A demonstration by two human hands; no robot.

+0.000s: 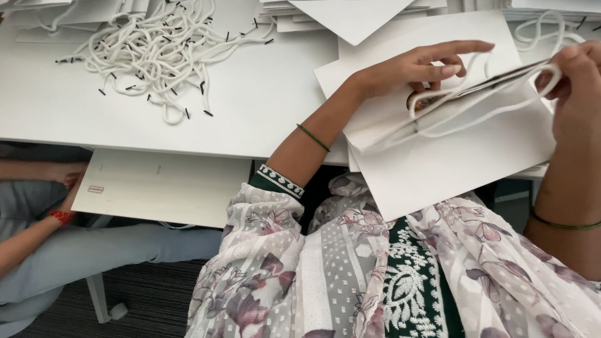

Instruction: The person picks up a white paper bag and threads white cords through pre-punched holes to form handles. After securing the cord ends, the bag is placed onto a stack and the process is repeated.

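Observation:
A white paper bag (457, 159) lies flat at the table's front edge and partly overhangs my lap. My left hand (421, 65) rests on the bag's open mouth, its fingers pinching a white cord handle (466, 103) near the rim. My right hand (576, 81) grips the bag's upper right edge where the cord loops around (551, 78). Both wrists carry a thin green bangle.
A heap of white cords with black tips (156, 50) lies at the table's back left. Stacks of flat white bags (357, 19) line the back edge. At the left another person's arm (31, 235) holds a white bag (163, 188) below the white table (250, 106).

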